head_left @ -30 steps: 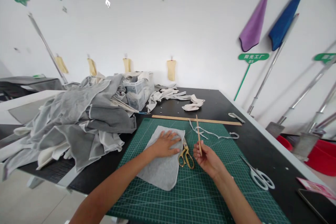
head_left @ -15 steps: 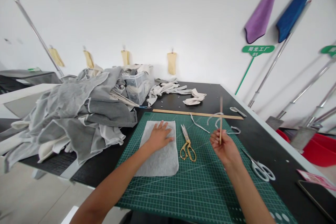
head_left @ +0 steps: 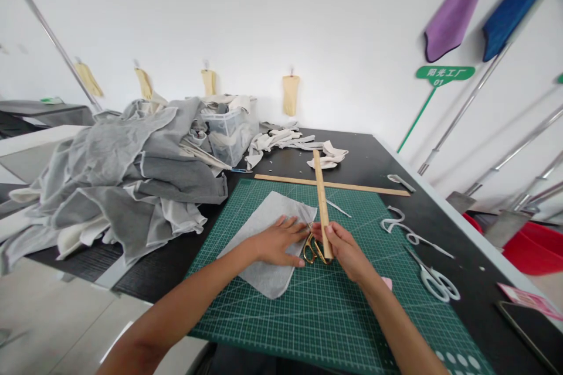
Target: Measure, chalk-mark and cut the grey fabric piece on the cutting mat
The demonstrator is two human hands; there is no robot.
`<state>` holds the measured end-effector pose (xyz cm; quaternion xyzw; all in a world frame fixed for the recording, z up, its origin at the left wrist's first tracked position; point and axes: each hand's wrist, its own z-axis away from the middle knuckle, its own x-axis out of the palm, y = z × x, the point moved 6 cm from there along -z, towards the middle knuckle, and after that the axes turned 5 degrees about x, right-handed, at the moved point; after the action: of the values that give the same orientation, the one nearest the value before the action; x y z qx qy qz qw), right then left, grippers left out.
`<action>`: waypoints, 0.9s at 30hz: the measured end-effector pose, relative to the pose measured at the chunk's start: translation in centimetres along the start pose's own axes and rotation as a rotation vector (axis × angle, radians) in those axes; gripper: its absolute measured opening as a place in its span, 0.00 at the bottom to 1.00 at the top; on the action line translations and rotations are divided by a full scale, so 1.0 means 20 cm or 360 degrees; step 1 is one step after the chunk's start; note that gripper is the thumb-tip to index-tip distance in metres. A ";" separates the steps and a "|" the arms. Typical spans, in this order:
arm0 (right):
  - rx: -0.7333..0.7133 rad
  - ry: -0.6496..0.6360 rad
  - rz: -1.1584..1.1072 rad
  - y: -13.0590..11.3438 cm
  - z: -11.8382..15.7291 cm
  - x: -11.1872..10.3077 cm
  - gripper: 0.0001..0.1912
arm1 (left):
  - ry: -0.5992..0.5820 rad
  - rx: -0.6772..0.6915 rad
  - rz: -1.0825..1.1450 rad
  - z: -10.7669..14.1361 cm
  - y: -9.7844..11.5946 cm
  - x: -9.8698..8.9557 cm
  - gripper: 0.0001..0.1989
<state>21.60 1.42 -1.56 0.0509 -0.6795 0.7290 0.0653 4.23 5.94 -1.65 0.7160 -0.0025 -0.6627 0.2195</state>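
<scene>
Grn sign (head_left: 445, 74) w/ "阳光工厂", "01" below

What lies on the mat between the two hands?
Gold-handled scissors, partly hidden by the wooden ruler in the right hand, beside the left hand, in the head view.

My mat (head_left: 343, 304): green, white grid; my cloth (head_left: 268, 280): grey; my stick (head_left: 322, 205): tan; scissors (head_left: 313, 239): gold handles; table (head_left: 365, 158): black; glove (head_left: 290, 95): yellow

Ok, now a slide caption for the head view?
Left hand spread on gray cloth, right hand holding a wooden ruler over a green mat.
</scene>
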 end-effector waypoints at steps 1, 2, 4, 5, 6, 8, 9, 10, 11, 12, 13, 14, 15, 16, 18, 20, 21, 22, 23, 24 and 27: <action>-0.0036 -0.0049 0.0191 0.01 0.00 0.02 0.20 | -0.0014 0.0038 0.0005 0.01 0.00 -0.01 0.50; -0.0081 -0.0074 0.0383 0.01 0.00 0.03 0.20 | -0.0020 0.0057 0.0002 0.01 0.00 -0.02 0.51; -0.0206 -0.0056 0.0784 0.00 0.00 0.04 0.21 | -0.0009 0.0048 -0.0029 0.02 0.00 -0.04 0.50; -0.0277 -0.0024 0.0953 -0.01 0.01 0.04 0.22 | 0.0008 0.0034 -0.0055 0.02 0.00 -0.04 0.48; -0.0340 0.0011 0.1087 -0.02 0.01 0.04 0.22 | 0.0037 0.0017 -0.0091 0.02 0.01 -0.05 0.47; -0.0414 0.0052 0.1253 -0.03 0.01 0.04 0.21 | 0.0144 -0.0044 -0.0178 0.01 0.02 -0.06 0.43; -0.0434 0.0063 0.1291 -0.03 0.01 0.04 0.21 | 0.0211 -0.0098 -0.0219 0.01 0.03 -0.06 0.40; -0.0453 0.0075 0.1318 -0.04 0.01 0.03 0.20 | 0.0272 -0.0161 -0.0251 0.00 0.03 -0.07 0.37; -0.0479 0.0091 0.1356 -0.04 0.01 0.02 0.18 | 0.0324 -0.0235 -0.0270 -0.01 0.04 -0.06 0.33; -0.0508 0.0110 0.1395 -0.04 0.00 0.01 0.17 | 0.0358 -0.0304 -0.0279 -0.02 0.05 -0.06 0.30; -0.0537 0.0133 0.1433 -0.04 0.00 0.00 0.16 | 0.0377 -0.0350 -0.0285 -0.02 0.07 -0.04 0.29; -0.0566 0.0163 0.1468 -0.04 -0.01 -0.02 0.14 | 0.0396 -0.0371 -0.0292 -0.03 0.08 -0.03 0.29; -0.0592 0.0199 0.1501 -0.03 -0.03 -0.04 0.13 | 0.0401 -0.0373 -0.0296 -0.03 0.09 -0.02 0.30; -0.0613 0.0244 0.1534 -0.03 -0.04 -0.07 0.12 | 0.0395 -0.0357 -0.0290 -0.03 0.11 -0.01 0.31; -0.0636 0.0365 0.1600 -0.02 -0.06 -0.14 0.11 | 0.0311 -0.0262 -0.0221 -0.03 0.12 0.00 0.31; -0.0647 0.0499 0.1661 -0.03 -0.07 -0.21 0.12 | 0.0136 -0.0075 -0.0058 -0.03 0.12 0.00 0.29; -0.0654 0.0551 0.1688 -0.05 -0.07 -0.24 0.12 | 0.0020 0.0065 0.0049 -0.02 0.13 0.00 0.28; -0.0663 0.0581 0.1716 -0.06 -0.06 -0.27 0.12 | -0.0061 0.0170 0.0160 -0.01 0.13 -0.01 0.27; -0.0674 0.0586 0.1744 -0.08 -0.05 -0.28 0.12 | -0.0115 0.0232 0.0268 0.00 0.13 -0.03 0.27; -0.0685 0.0572 0.1775 -0.09 -0.04 -0.29 0.12 | -0.0130 0.0246 0.0377 0.01 0.11 -0.05 0.27; -0.0708 0.0510 0.1892 -0.13 -0.02 -0.28 0.12 | -0.0095 0.0237 0.0807 0.04 0.08 -0.12 0.14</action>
<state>27.53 1.78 -0.02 -0.4573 -0.7082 0.4816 -0.2395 3.56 4.98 1.19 0.6868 -0.2370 -0.6054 0.3252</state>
